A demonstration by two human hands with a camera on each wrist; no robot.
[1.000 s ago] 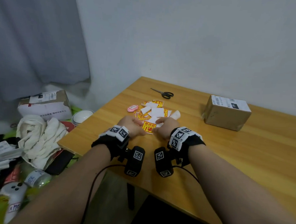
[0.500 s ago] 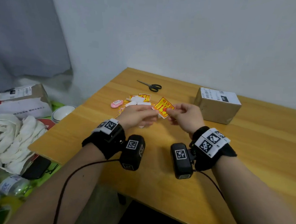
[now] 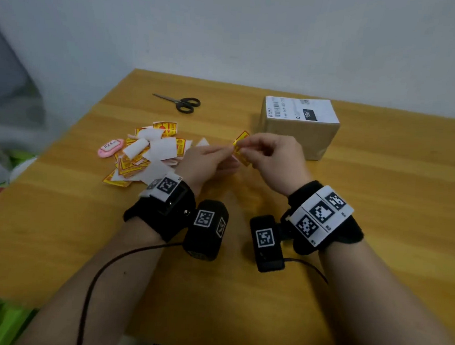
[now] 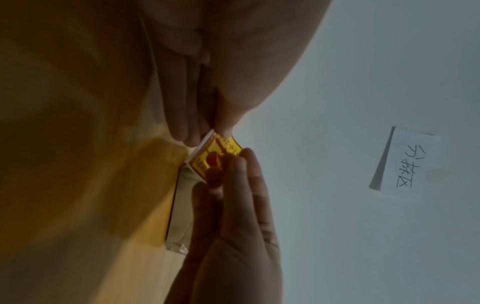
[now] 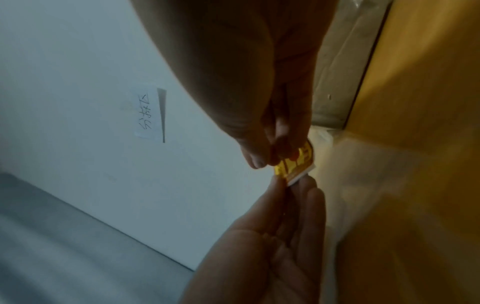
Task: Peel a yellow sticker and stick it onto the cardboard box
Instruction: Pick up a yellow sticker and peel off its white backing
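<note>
Beside sticker pile [image 3: 147,151], scissors [image 3: 181,103] beyond.

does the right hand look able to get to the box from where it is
Probably yes. The right hand is just in front of the box with only bare table between. But both it and the left hand are pinching the sticker.

Black-handled scissors [image 3: 180,103] lie near the far edge of the wooden counter [image 3: 58,215]. A pink oval tag [image 3: 110,147] rests beside the paper pile. A handwritten paper note [image 4: 407,162] hangs on the pale wall [image 3: 230,25].
</note>
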